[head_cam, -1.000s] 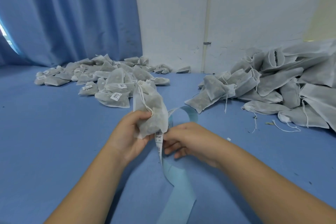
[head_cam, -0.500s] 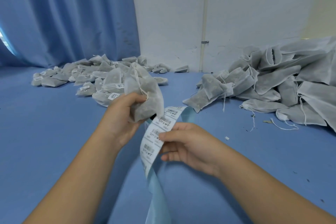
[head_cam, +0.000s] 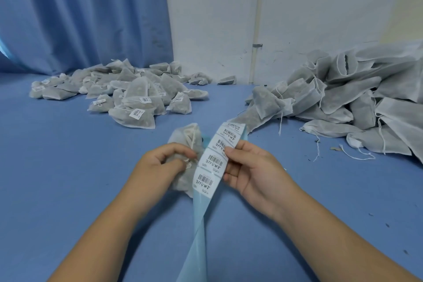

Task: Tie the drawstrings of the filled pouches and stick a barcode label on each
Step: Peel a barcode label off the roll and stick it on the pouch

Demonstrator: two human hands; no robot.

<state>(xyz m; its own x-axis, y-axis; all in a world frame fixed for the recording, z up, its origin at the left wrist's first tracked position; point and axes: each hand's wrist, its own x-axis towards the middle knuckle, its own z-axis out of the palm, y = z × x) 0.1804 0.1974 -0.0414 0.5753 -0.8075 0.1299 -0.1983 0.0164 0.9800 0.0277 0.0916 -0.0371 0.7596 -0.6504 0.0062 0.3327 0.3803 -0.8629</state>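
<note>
The blue table point(head_cam: 68, 178) takes up most of what I can see, running back to a blue curtain point(head_cam: 80, 18) on the far left and a white wall point(head_cam: 320, 7) on the far right. There are two heaps on it, and I would guess they are kept well apart so finished work never mixes with unfinished. The bigger heap point(head_cam: 366, 103), on the right, is of pouches with open mouths and loose strings. The smaller heap point(head_cam: 137, 98), far left, is of closed pouches, several showing white labels. Both hold too many to count. Near the middle, one long label strip point(head_cam: 212, 160) rises from the near edge on its pale blue backing and curls over at the top. I count four full barcode labels facing up, and perhaps a fifth where it bends. Just left of it, touching its edge, is the single pouch point(head_cam: 185, 135) being worked on, filled and grey. The left hand point(head_cam: 160, 162) has its fingers curled round the gathered neck, and the drawstring point(head_cam: 193, 142) runs up from that grip. Whether the knot is done I cannot tell. The right hand point(head_cam: 251, 167) pinches the strip's right edge between thumb and fingers, and tilts it toward the pouch, I think, so a label can be peeled off next.
</note>
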